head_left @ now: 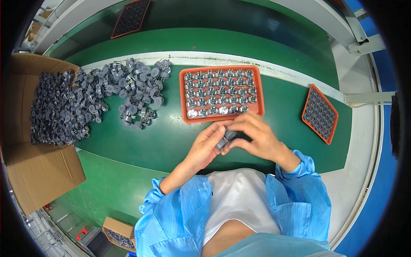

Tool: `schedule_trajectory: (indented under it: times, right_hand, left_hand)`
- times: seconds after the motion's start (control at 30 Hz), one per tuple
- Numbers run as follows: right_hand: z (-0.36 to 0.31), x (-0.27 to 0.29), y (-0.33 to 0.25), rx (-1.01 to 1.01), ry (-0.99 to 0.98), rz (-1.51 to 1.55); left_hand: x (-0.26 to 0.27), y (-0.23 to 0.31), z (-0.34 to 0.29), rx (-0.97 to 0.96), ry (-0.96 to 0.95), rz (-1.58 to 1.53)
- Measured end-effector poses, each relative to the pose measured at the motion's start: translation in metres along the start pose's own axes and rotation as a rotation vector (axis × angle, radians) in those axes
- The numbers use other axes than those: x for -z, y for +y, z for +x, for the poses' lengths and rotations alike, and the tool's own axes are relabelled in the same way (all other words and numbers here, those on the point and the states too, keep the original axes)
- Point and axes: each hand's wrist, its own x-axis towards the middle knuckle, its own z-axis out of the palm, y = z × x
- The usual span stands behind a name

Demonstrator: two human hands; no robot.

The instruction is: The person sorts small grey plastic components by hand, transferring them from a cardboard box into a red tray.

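Basically a green workbench (154, 150) with a pale ledge (299, 85) along its far edge and another green surface (274, 47) beyond; blue floor (364, 214) at right. Large open cardboard box (47, 175) at left, full of grey parts, which run out onto the bench as a loose pile (141, 83). Smaller cardboard box (112, 225) down at lower left, also holding parts. Orange tray (185, 115) just beyond the hands, parts in rows, shiny metal faces up. Second tray (316, 129) at right, tilted in view, filled too; third tray (126, 34) at far upper left.

Held item: grey part (221, 144), smooth, rounded, partly hidden by fingers; one piece or two, cannot tell. It's between both hands, in front of the orange tray's near edge. Left hand (205, 146) pinches it between thumb and fingers; right hand (259, 139) has thumb and fingertips closed on it.
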Motion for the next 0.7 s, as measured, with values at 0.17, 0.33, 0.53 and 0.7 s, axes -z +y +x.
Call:
schedule_trajectory:
  times: [0.17,0.33,0.53,0.7]
  right_hand:
    - [-0.015,-0.005,0.002,-0.051,-0.102,0.135]
    - [-0.037,-0.005,0.007,-0.591,-0.112,0.772]
    - [-0.051,-0.007,0.032,-0.141,0.047,-0.041]
    - [-0.058,-0.016,0.032,0.038,0.007,-0.164]
  left_hand:
    - [0.009,-0.005,-0.003,-0.118,-0.070,0.413]
    - [0.014,-0.011,-0.008,-0.213,-0.017,0.563]
    - [0.029,-0.002,-0.015,-0.419,0.269,0.755]
    - [0.050,0.013,-0.017,-0.744,0.472,1.036]
